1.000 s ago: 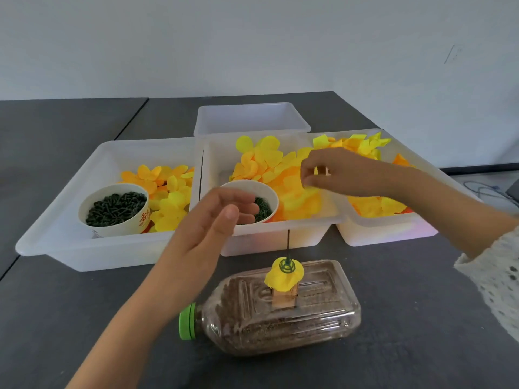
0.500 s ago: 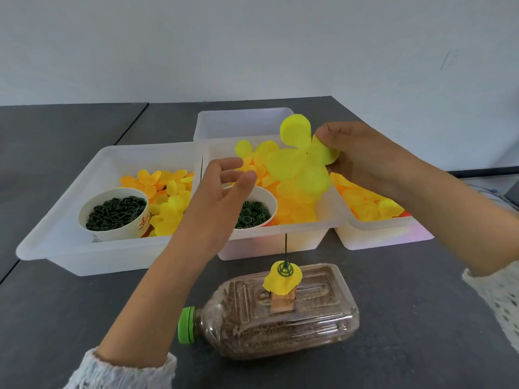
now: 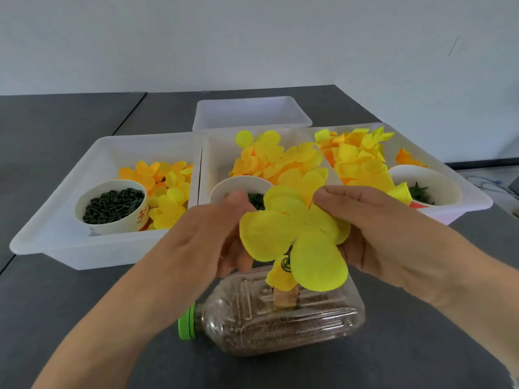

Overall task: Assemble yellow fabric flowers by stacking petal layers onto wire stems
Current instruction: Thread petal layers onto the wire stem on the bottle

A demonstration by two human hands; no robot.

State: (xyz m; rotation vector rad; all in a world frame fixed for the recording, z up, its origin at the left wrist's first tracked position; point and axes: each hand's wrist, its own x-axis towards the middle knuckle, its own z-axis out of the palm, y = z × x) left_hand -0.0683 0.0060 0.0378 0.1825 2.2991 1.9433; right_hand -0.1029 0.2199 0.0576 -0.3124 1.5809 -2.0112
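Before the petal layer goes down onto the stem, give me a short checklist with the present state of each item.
1. Petal layer held by both hands: ok, left hand and right hand pinch its opposite sides.
2. Layer over the stem: ok, it hovers above the small yellow piece on the bottle.
3. Centre hole lined up with the wire tip: cannot tell, the layer hides the wire.
4. Bottle steady: ok, it lies flat on the table.
5. Only one layer picked: cannot tell.
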